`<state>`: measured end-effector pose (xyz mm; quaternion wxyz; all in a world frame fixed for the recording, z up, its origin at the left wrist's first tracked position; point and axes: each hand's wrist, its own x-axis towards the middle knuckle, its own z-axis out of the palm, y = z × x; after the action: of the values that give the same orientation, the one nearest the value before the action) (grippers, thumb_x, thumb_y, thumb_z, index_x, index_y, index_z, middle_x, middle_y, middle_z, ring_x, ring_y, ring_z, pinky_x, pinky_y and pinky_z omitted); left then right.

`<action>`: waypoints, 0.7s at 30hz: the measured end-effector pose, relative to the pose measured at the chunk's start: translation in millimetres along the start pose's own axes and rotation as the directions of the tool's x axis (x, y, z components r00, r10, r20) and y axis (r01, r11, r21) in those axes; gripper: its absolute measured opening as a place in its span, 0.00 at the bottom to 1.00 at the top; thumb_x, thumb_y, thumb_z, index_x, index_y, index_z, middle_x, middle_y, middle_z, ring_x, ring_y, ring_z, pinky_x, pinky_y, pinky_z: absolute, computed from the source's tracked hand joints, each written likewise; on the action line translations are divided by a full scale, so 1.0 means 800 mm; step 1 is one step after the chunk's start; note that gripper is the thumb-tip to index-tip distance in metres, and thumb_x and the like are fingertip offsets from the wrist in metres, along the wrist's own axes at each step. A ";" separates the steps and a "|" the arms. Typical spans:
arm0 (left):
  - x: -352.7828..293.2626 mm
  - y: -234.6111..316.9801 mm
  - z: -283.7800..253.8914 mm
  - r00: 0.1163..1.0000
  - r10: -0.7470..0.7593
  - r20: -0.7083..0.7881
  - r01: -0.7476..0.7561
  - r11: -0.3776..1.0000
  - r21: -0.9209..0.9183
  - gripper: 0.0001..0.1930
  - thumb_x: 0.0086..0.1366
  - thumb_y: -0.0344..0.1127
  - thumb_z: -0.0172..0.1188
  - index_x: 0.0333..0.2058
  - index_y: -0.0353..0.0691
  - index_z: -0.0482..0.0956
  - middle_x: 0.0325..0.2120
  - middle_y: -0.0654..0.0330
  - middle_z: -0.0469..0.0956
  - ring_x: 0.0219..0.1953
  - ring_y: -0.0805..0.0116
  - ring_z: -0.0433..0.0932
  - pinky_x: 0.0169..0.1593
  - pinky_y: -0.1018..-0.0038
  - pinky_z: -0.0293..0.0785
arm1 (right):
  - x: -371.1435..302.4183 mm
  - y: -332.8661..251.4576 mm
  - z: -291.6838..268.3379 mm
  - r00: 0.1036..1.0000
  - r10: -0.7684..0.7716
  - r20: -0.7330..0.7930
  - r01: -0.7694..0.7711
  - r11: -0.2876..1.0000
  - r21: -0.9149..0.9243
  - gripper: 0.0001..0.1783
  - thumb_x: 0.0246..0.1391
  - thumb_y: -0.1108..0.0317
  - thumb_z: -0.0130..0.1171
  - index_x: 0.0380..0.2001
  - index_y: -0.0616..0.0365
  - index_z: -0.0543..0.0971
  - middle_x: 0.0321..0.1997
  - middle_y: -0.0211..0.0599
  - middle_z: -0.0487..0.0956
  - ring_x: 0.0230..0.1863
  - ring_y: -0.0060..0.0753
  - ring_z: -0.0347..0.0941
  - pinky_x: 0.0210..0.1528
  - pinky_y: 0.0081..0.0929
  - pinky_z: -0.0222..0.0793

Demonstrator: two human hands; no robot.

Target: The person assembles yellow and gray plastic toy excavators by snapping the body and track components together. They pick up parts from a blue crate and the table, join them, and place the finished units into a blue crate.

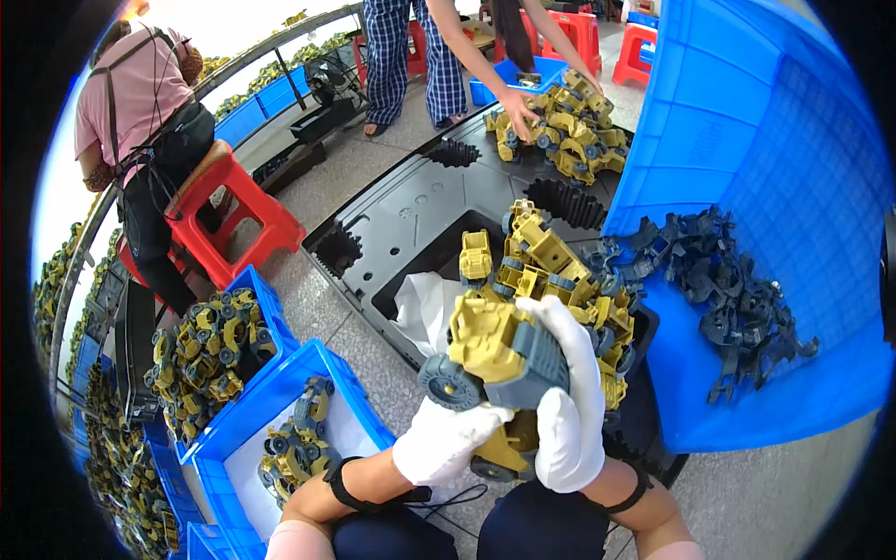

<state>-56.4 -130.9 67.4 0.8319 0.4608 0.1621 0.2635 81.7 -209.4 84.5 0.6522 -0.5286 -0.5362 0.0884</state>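
Truck [490, 341], a toy with a yellow top, grey lower parts and dark grey wheels, is held up near the middle of the view by two white-gloved hands. The left hand [443, 443], at 7 o'clock of it, has its fingers closed against the lower side; the right hand [579, 401], at 4 o'clock, grips it with fingers stretched up along its side. A yellow piece [509, 450] with another wheel shows below the fingers; I cannot tell whether it belongs to the same toy.

At 1 o'clock, similar vehicles [551, 252] lie heaped on a black tray [401, 224]. White sheeting [422, 303] lies at 10 o'clock. Between 2 and 3 o'clock, a large blue crate [691, 140] holds dark parts [737, 308]. At 8 o'clock, a blue bin [364, 401] contains a few vehicles. At 12 o'clock, a co-worker's hand [516, 112] touches a farther heap [583, 140].
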 end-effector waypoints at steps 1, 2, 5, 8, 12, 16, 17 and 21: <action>0.002 -0.002 -0.003 0.999 -0.028 -0.026 0.028 1.000 -0.001 0.20 0.66 0.36 0.64 0.54 0.39 0.74 0.49 0.62 0.78 0.50 0.71 0.75 0.54 0.68 0.73 | 0.002 0.001 0.000 1.000 0.026 0.003 -0.026 1.000 -0.006 0.36 0.69 0.49 0.41 0.66 0.71 0.60 0.64 0.50 0.68 0.66 0.42 0.64 0.68 0.36 0.55; 0.004 -0.002 -0.004 0.997 -0.057 -0.048 0.057 0.998 -0.002 0.19 0.66 0.37 0.64 0.54 0.39 0.75 0.48 0.62 0.78 0.50 0.71 0.76 0.54 0.68 0.73 | 0.005 0.003 0.001 0.999 0.052 0.002 -0.052 0.999 -0.014 0.34 0.69 0.51 0.41 0.65 0.70 0.61 0.64 0.50 0.69 0.65 0.42 0.65 0.68 0.36 0.56; 0.007 0.001 -0.046 0.988 -0.127 -0.087 0.149 0.931 0.332 0.23 0.66 0.46 0.60 0.56 0.41 0.74 0.49 0.59 0.78 0.50 0.64 0.77 0.54 0.64 0.74 | 0.013 0.006 0.002 0.997 -0.064 0.044 0.067 0.995 -0.073 0.36 0.65 0.53 0.51 0.67 0.68 0.60 0.66 0.55 0.65 0.66 0.52 0.63 0.69 0.39 0.54; 0.000 0.027 -0.097 0.996 -0.040 -0.085 0.077 0.865 0.496 0.27 0.68 0.54 0.53 0.58 0.42 0.71 0.52 0.55 0.77 0.53 0.58 0.78 0.55 0.59 0.76 | 0.007 0.009 -0.016 0.984 -0.153 0.095 0.159 0.985 -0.061 0.41 0.59 0.56 0.61 0.68 0.67 0.60 0.71 0.55 0.59 0.68 0.52 0.60 0.69 0.41 0.54; -0.017 0.075 -0.154 0.918 0.114 -0.380 0.096 0.865 0.492 0.22 0.65 0.44 0.60 0.54 0.42 0.72 0.41 0.60 0.78 0.41 0.65 0.79 0.45 0.66 0.78 | 0.000 0.041 -0.114 0.960 -0.058 -0.272 -0.048 0.929 -0.367 0.19 0.56 0.73 0.63 0.52 0.63 0.78 0.56 0.47 0.75 0.55 0.39 0.73 0.54 0.32 0.71; -0.055 0.093 -0.291 0.801 0.358 -0.480 0.290 0.469 0.834 0.27 0.56 0.30 0.66 0.54 0.37 0.69 0.38 0.61 0.75 0.38 0.72 0.74 0.46 0.75 0.73 | -0.016 0.175 -0.210 0.682 0.003 -0.732 -0.456 0.784 -0.422 0.22 0.50 0.72 0.66 0.51 0.61 0.77 0.54 0.48 0.75 0.53 0.51 0.73 0.55 0.42 0.72; -0.084 0.087 -0.328 0.778 0.355 -0.518 0.367 0.413 0.834 0.32 0.52 0.26 0.66 0.57 0.37 0.67 0.41 0.59 0.76 0.41 0.67 0.76 0.48 0.72 0.74 | -0.028 0.209 -0.230 0.660 -0.026 -0.751 -0.547 0.669 -0.504 0.24 0.50 0.70 0.66 0.52 0.60 0.77 0.56 0.48 0.75 0.56 0.51 0.71 0.58 0.43 0.69; -0.135 0.113 -0.295 0.718 0.222 -0.659 0.692 -0.133 0.709 0.31 0.50 0.43 0.71 0.52 0.35 0.79 0.42 0.50 0.84 0.41 0.63 0.82 0.51 0.65 0.75 | -0.044 0.268 -0.237 0.449 0.056 -0.892 -0.852 0.328 -0.408 0.33 0.48 0.68 0.65 0.59 0.61 0.71 0.67 0.49 0.66 0.64 0.55 0.64 0.65 0.45 0.63</action>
<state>-290.6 5.4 23.8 0.1491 0.7531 0.6407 0.0110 314.6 -255.0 -79.2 0.3966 -0.8949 0.0215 -0.2035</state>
